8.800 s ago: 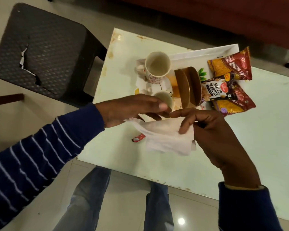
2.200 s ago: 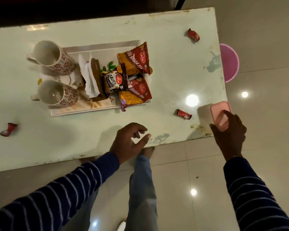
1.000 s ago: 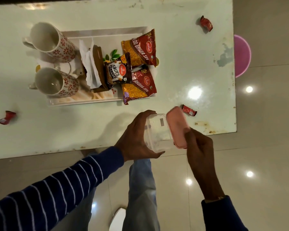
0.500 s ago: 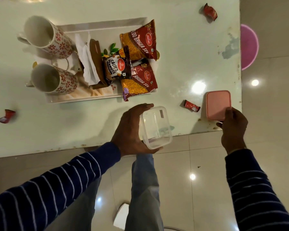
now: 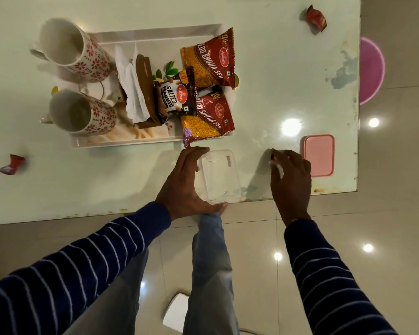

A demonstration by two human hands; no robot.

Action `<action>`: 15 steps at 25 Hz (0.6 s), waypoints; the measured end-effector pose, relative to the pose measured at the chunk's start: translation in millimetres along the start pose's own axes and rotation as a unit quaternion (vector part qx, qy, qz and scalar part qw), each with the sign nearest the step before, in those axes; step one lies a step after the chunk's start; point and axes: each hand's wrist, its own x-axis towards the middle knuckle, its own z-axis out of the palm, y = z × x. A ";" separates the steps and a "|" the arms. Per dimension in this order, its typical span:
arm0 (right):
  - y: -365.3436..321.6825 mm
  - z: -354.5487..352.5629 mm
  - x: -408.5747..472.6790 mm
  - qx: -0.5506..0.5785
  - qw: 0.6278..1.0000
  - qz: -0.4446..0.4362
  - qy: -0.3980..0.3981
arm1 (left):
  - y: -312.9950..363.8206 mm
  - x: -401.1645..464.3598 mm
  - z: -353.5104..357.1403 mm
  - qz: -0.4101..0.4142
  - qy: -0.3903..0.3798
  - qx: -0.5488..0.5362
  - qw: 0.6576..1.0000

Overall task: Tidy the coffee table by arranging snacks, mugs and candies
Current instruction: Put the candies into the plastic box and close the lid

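A clear plastic box stands open on the pale table near its front edge, and my left hand grips its left side. My right hand is to the right of the box, its fingertips closed on a red-wrapped candy. The box's pink lid lies flat by the table's right edge. A white tray holds two floral mugs, a wooden napkin holder with tissues, and three snack packets. Two more red candies lie at the far left and back right.
A pink round object sits on the tiled floor beyond the table's right edge. My legs in jeans are below the front edge. The floor shows bright light reflections.
My right hand set the pink lid down on the table's right side and moved left onto the red candy. My left hand brought the clear box down onto the table.
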 end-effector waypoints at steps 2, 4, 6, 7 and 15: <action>-0.8 1.2 3.2 0.005 1.000 0.021 0.016 | -7.5 -2.3 -0.5 -0.005 -0.004 -0.008 1.000; -3.6 -2.4 9.3 0.053 0.997 0.056 0.012 | -11.9 -4.3 -0.4 -0.013 -0.006 -0.017 1.000; -14.5 -11.5 16.3 0.160 0.980 0.114 0.020 | -14.7 -4.9 1.0 -0.023 -0.004 -0.025 0.999; -24.4 -17.4 17.7 0.204 0.970 0.126 0.035 | -15.2 -5.0 1.5 -0.028 -0.003 -0.030 0.999; -125.6 -22.2 -31.7 0.216 0.974 -0.034 -0.055 | -12.0 -1.0 0.1 -0.042 0.021 -0.056 0.997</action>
